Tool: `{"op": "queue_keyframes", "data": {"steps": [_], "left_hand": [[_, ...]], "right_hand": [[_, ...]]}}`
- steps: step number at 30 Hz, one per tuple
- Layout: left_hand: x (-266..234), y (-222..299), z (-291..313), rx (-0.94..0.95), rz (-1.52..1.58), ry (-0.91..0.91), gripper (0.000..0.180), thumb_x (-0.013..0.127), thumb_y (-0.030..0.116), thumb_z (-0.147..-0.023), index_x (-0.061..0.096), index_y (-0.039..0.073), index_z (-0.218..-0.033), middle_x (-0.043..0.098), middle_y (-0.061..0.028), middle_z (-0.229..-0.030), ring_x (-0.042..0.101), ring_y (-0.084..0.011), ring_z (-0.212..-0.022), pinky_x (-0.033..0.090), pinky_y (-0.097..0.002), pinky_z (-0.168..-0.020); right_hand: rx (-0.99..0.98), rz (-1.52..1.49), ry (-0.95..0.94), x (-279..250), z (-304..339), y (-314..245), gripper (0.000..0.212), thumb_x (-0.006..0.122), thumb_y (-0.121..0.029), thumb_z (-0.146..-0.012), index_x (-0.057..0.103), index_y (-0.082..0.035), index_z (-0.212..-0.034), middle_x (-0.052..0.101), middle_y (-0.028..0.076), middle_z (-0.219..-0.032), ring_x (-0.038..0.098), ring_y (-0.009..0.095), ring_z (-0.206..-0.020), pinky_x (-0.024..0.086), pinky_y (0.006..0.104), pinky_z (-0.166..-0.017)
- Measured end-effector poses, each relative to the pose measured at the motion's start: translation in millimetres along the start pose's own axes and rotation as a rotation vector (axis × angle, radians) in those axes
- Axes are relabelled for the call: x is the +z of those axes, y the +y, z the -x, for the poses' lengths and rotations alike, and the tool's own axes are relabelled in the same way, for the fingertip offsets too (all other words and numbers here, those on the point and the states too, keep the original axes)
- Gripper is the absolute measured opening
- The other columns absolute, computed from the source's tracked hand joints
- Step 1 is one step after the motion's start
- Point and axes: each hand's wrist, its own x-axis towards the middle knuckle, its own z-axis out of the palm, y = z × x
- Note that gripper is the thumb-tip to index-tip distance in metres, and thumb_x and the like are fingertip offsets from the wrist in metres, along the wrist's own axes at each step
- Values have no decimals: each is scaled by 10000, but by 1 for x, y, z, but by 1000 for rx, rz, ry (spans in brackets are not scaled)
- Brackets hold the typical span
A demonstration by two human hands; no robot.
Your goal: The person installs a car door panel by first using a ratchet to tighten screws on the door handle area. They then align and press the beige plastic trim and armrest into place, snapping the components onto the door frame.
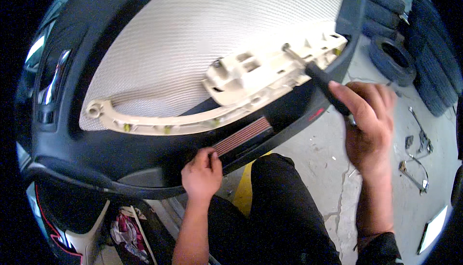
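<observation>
A black car door panel (140, 161) with a pale woven insert (193, 28) spreads in front of me. Across it runs a cream plastic armrest frame (251, 79), with a curved arm ending in a round boss at the left. My right hand (369, 120), partly blurred, is closed around the black handle of a screwdriver (330, 89). The thin metal shaft slants up-left, its tip at a recess in the frame. My left hand (202, 171) grips the panel's lower part, fingers curled beside a red-brown ribbed strip (243, 135).
Tyres (393, 60) are stacked and leaning at the upper right. A cable with metal parts (417, 161) lies on the grey concrete floor (301, 163). A chrome door handle (55, 77) is at the left. Below it, the door opening holds a crumpled wrapper (128, 233).
</observation>
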Motion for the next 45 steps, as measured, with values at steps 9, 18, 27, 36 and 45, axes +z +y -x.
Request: {"op": "queue_keyframes", "data": {"steps": [9, 18, 27, 36, 45], "left_hand": [[-1, -4, -1, 12, 32, 8, 86, 679, 238, -882, 676, 166, -930, 686, -105, -694, 679, -342, -612, 547, -480, -576], [-3, -2, 0, -10, 15, -26, 119, 656, 277, -891, 678, 170, -941, 696, -131, -723, 685, -372, -647, 552, -506, -613], [-9, -1, 0, -31, -24, -41, 125, 651, 289, -894, 690, 183, -948, 705, -139, -748, 690, -373, -668, 555, -505, -636], [-6, -6, 1, 13, 54, -2, 122, 630, 259, -901, 666, 144, -920, 714, -119, -789, 689, -359, -662, 556, -499, -618], [-9, -3, 1, 26, 7, 4, 114, 625, 245, -895, 669, 143, -919, 716, -115, -784, 690, -360, -656, 560, -495, -610]], "right_hand": [[413, -339, -353, -7, -12, -12, 536, 758, -14, -789, 611, 2, -1304, 700, 188, -1105, 687, 267, -981, 494, 335, -929], [761, -713, -217, -2, -6, -23, 619, 823, -217, -813, 609, 28, -1340, 617, -6, -874, 544, 71, -790, 432, 224, -721], [950, -821, -85, -3, -5, -36, 642, 833, -236, -820, 596, 20, -1358, 679, 49, -930, 617, 111, -808, 482, 233, -746], [365, -571, -187, -38, 19, -97, 586, 840, -183, -805, 624, 11, -1314, 738, 181, -1044, 737, 270, -892, 571, 351, -788], [386, -552, -160, 8, -3, -106, 534, 805, -58, -802, 614, 12, -1296, 709, 212, -1118, 719, 347, -990, 571, 380, -844]]}}
